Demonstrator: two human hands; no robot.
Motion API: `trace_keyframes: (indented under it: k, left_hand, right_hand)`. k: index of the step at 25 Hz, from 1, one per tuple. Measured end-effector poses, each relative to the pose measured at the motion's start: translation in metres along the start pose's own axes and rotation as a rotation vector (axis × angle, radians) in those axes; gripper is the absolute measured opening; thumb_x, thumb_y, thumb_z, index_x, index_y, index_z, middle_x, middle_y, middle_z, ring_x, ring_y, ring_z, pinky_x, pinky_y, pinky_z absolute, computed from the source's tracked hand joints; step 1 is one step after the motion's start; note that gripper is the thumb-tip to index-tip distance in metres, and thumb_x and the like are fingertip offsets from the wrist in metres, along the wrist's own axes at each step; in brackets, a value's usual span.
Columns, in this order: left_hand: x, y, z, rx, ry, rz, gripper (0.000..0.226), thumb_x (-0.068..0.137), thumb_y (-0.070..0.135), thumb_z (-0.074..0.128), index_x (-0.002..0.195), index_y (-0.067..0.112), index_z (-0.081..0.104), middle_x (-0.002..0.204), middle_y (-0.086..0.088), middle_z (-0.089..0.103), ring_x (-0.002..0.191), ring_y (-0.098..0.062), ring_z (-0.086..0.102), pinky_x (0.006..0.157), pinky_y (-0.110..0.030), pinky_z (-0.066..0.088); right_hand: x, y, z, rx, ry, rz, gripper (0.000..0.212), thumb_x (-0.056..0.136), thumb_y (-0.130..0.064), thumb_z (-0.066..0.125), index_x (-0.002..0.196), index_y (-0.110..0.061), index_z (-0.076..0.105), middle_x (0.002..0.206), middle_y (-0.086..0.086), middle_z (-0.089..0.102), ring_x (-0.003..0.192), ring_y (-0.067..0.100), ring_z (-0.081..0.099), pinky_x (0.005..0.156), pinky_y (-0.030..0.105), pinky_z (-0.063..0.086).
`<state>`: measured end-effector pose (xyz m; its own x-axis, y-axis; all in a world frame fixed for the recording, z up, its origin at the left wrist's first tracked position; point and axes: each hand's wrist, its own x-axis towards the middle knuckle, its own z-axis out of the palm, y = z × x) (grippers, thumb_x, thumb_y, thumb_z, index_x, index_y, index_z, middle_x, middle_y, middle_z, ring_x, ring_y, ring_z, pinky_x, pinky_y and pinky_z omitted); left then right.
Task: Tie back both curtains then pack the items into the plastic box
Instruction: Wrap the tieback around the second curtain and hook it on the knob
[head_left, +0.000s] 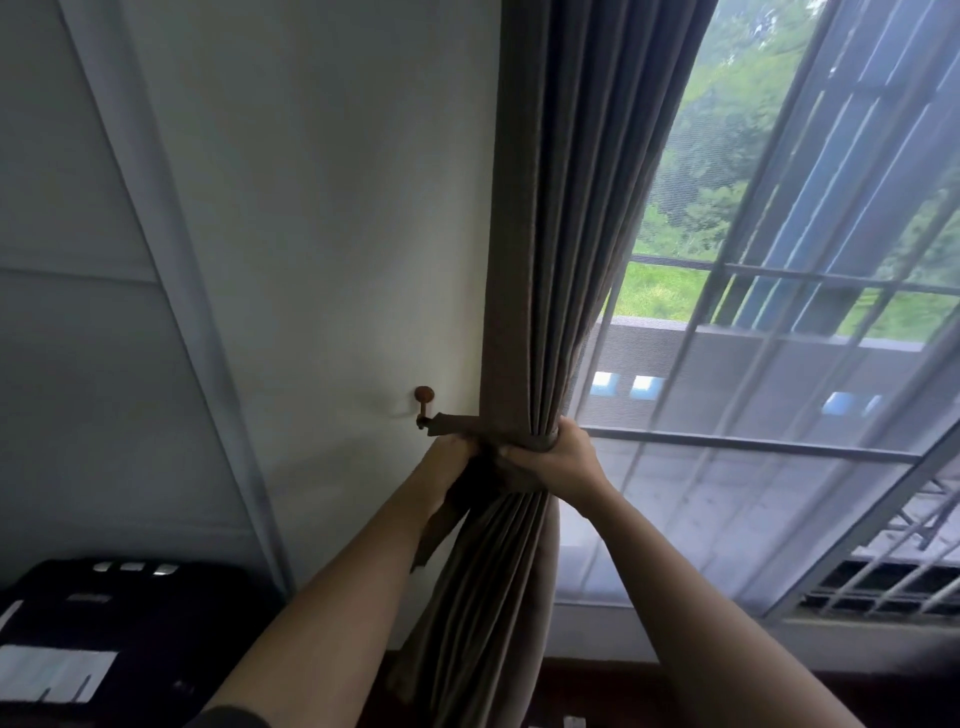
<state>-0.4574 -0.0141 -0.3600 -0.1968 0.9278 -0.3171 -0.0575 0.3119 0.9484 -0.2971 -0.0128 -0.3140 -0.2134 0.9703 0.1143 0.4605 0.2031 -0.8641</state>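
White wall (332, 218) at centre. Panelled door (78, 364) to its left. Dark case (104, 623) low left, pale label on top. Window (779, 260) right, behind sheer netting (727, 493); trees and grass outside. Vent grille (883, 587) low right. Dark floor strip along bottom.

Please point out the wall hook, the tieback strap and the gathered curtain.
wall hook (424, 395): head view, on its round wooden knob.
tieback strap (453, 423): head view, on the flat end reaching toward the hook.
gathered curtain (540, 312): head view, on the folds above the hands.
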Motion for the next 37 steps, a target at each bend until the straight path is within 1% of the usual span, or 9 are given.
trace_keyframes:
  k: [3, 6, 11, 15, 22, 26, 31, 33, 37]
  left_hand:
    - [0.007, 0.0, -0.004, 0.302, 0.147, 0.089, 0.033, 0.078, 0.037, 0.069, 0.093, 0.008, 0.064, 0.092, -0.008, 0.068, 0.089, -0.024, 0.064, 0.081, -0.035, 0.053]
    - [0.003, -0.003, 0.0, 0.253, 0.15, 0.189, 0.015, 0.084, 0.021, 0.065, 0.086, 0.007, 0.066, 0.078, -0.003, 0.063, 0.077, -0.019, 0.06, 0.059, -0.019, 0.044]
    - [-0.012, -0.009, 0.013, -0.14, -0.138, 0.196, 0.023, 0.092, 0.009, 0.045, 0.109, 0.007, 0.061, 0.102, -0.006, 0.063, 0.1, -0.02, 0.058, 0.081, -0.025, 0.048]
    - [-0.015, -0.011, 0.015, -0.212, -0.501, 0.232, 0.056, 0.067, 0.017, 0.062, 0.122, 0.009, 0.055, 0.112, -0.004, 0.066, 0.107, -0.018, 0.06, 0.089, -0.024, 0.049]
    - [-0.013, -0.011, 0.023, -0.072, -0.35, 0.246, 0.034, 0.076, 0.013, 0.075, 0.108, 0.015, 0.065, 0.107, -0.006, 0.07, 0.102, -0.018, 0.066, 0.089, -0.026, 0.052]
    - [-0.011, -0.011, 0.025, -0.043, -0.351, 0.246, 0.046, 0.067, 0.024, 0.076, 0.11, 0.011, 0.066, 0.108, -0.011, 0.07, 0.103, -0.022, 0.066, 0.095, -0.037, 0.05]
    - [-0.012, -0.011, 0.032, -0.054, -0.433, 0.287, 0.04, 0.07, 0.024, 0.076, 0.107, 0.009, 0.067, 0.107, -0.015, 0.069, 0.104, -0.026, 0.065, 0.095, -0.038, 0.049]
    - [-0.011, -0.011, 0.032, -0.032, -0.444, 0.29, 0.038, 0.072, 0.025, 0.076, 0.106, 0.009, 0.068, 0.108, -0.016, 0.069, 0.105, -0.027, 0.065, 0.095, -0.039, 0.049]
    - [-0.016, -0.011, 0.029, -0.008, -0.424, 0.253, 0.034, 0.073, 0.027, 0.073, 0.102, 0.012, 0.068, 0.103, -0.01, 0.07, 0.102, -0.023, 0.066, 0.094, -0.036, 0.05]
  right_hand:
    - [0.006, 0.005, -0.003, 0.011, -0.022, -0.008, 0.044, 0.053, -0.041, 0.078, 0.092, -0.023, 0.069, 0.087, -0.003, 0.073, 0.084, 0.016, 0.068, 0.078, 0.044, 0.057]
    - [0.009, 0.009, -0.002, 0.022, -0.046, -0.018, 0.04, 0.056, -0.038, 0.079, 0.092, -0.023, 0.069, 0.087, -0.003, 0.073, 0.085, 0.017, 0.068, 0.078, 0.044, 0.057]
    - [0.013, 0.012, -0.007, 0.132, -0.187, -0.021, 0.046, 0.053, -0.036, 0.081, 0.095, -0.02, 0.07, 0.092, 0.001, 0.074, 0.09, 0.019, 0.069, 0.085, 0.045, 0.055]
    - [0.02, 0.003, -0.027, 0.202, -0.369, -0.015, 0.049, 0.063, -0.017, 0.074, 0.11, -0.006, 0.063, 0.1, 0.005, 0.07, 0.094, 0.017, 0.066, 0.082, 0.027, 0.052]
    - [0.036, -0.014, -0.036, 0.102, -0.535, 0.061, 0.048, 0.071, 0.003, 0.068, 0.117, -0.004, 0.057, 0.1, 0.002, 0.065, 0.088, 0.009, 0.061, 0.069, 0.012, 0.049]
    - [0.035, -0.006, -0.039, 0.158, -0.546, 0.038, 0.049, 0.062, -0.005, 0.063, 0.111, -0.01, 0.058, 0.101, 0.002, 0.064, 0.09, 0.009, 0.061, 0.074, 0.016, 0.048]
    - [0.019, 0.035, -0.047, 0.221, -0.531, 0.083, 0.065, 0.055, 0.003, 0.042, 0.116, -0.016, 0.049, 0.095, 0.001, 0.058, 0.078, 0.002, 0.059, 0.056, 0.017, 0.044]
    - [0.017, 0.05, -0.044, 0.059, -0.543, 0.124, 0.068, 0.059, -0.002, 0.046, 0.126, -0.011, 0.045, 0.105, 0.008, 0.061, 0.093, 0.016, 0.06, 0.069, 0.028, 0.05]
    - [0.014, 0.074, -0.048, -0.312, -0.562, 0.043, 0.023, 0.079, -0.003, 0.061, 0.101, -0.007, 0.066, 0.085, -0.001, 0.064, 0.091, 0.02, 0.061, 0.078, 0.029, 0.047]
